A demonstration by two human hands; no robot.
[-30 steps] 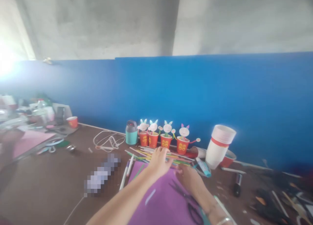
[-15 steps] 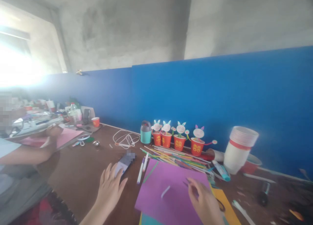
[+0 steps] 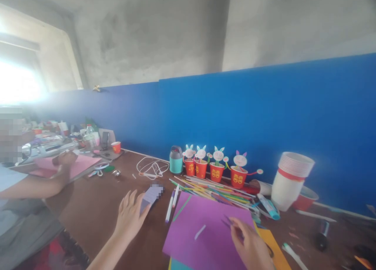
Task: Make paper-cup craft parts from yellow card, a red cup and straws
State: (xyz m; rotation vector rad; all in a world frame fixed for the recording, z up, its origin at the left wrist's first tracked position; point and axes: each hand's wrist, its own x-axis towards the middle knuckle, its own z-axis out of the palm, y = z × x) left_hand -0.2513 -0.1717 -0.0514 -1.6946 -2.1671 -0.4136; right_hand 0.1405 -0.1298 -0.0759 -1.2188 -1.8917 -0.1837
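My left hand [image 3: 131,214] lies flat on the brown table [image 3: 96,207] with fingers spread, its fingertips touching a blurred phone-like object [image 3: 152,193]. My right hand [image 3: 249,244] rests on a purple paper sheet [image 3: 205,233], fingers curled near dark scissors [image 3: 227,223] lying on the sheet. Whether it grips them is unclear. A small white strip [image 3: 199,231] lies on the purple sheet. An orange sheet [image 3: 272,246] and a teal sheet peek from beneath it.
Coloured sticks [image 3: 214,189] and white markers [image 3: 173,201] lie beyond the paper. Red cups with paper bunnies [image 3: 216,168], a teal bottle [image 3: 176,160] and stacked white cups [image 3: 289,180] line the blue wall. A white cable [image 3: 151,168] lies left. Another person's arm [image 3: 38,184] rests at the left.
My left hand drew back from the coloured sticks and settled left, on the table by the blurred object. My right hand slid back along the purple sheet. The view swung left, revealing another person.
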